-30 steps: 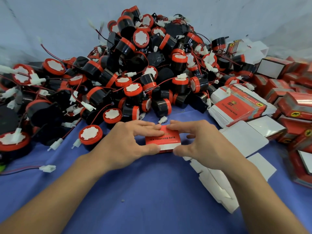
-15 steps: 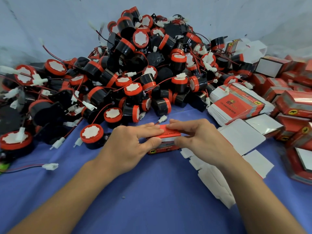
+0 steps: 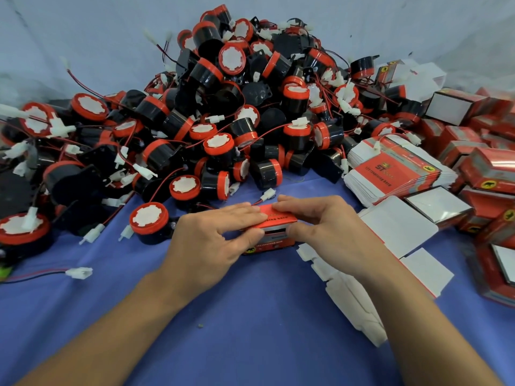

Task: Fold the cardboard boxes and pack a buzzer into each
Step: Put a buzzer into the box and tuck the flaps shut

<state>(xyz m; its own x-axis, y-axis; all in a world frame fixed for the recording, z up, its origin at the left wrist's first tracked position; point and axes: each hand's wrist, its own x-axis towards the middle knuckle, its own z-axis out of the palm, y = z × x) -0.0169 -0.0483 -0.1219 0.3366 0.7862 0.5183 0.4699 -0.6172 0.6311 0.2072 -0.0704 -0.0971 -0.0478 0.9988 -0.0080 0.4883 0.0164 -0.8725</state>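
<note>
A small red cardboard box (image 3: pixel 274 231) sits on the blue cloth at the centre, half opened, with a dark slot showing on its near side. My left hand (image 3: pixel 214 240) grips its left end, fingers across the top and thumb on the front. My right hand (image 3: pixel 326 227) holds the right end the same way. A big heap of black and red buzzers (image 3: pixel 223 112) with red wires and white plugs rises just behind the box. One buzzer (image 3: pixel 149 221) stands alone close to my left hand.
A stack of flat red box blanks (image 3: pixel 395 168) lies right of the heap. White flattened blanks (image 3: pixel 398 227) spread out by my right wrist. Folded red boxes (image 3: pixel 490 168) crowd the right edge. A loose white plug on a wire (image 3: pixel 79 273) lies at the left.
The flat red blank between my hands has been pushed up into a box shape, with its top panel tilted over. Both hands stayed in place around it.
</note>
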